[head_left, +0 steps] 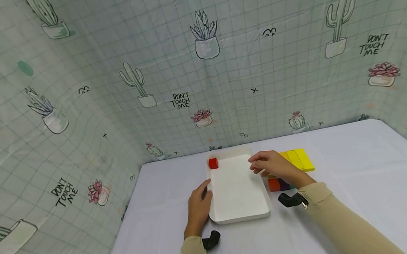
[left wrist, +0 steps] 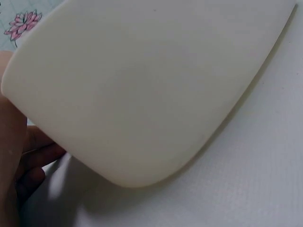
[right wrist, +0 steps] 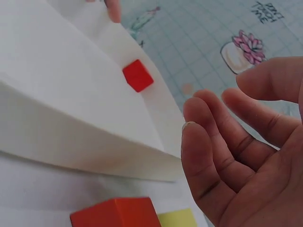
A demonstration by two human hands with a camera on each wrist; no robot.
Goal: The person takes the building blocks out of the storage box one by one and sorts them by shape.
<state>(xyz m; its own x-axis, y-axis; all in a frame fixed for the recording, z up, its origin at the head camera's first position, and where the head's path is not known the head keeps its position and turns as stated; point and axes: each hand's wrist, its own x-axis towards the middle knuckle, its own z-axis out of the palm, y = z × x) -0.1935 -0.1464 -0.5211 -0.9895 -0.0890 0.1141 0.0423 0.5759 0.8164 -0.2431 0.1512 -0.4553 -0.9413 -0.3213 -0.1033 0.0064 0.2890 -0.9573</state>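
A white rectangular tray (head_left: 239, 196) lies on the table with a red cube (head_left: 213, 163) in its far left corner. My left hand (head_left: 199, 205) rests at the tray's left side, its fingertips touching the rim. Relaxed fingers (left wrist: 40, 153) show beside the tray's outer wall in the left wrist view. Over the tray's right edge hovers my right hand (head_left: 274, 164), fingers loosely bent and nothing between them. The right wrist view shows these fingers (right wrist: 201, 156) apart from the tray, above an orange-red block (right wrist: 116, 213).
Right of the tray sit several yellow blocks (head_left: 299, 159), partly hidden by the right hand. Nearer are an orange-red block, a dark purple block (head_left: 284, 184) and a sliver of teal. Behind the white-covered table (head_left: 353, 163) hangs a cactus-print cloth (head_left: 249, 67).
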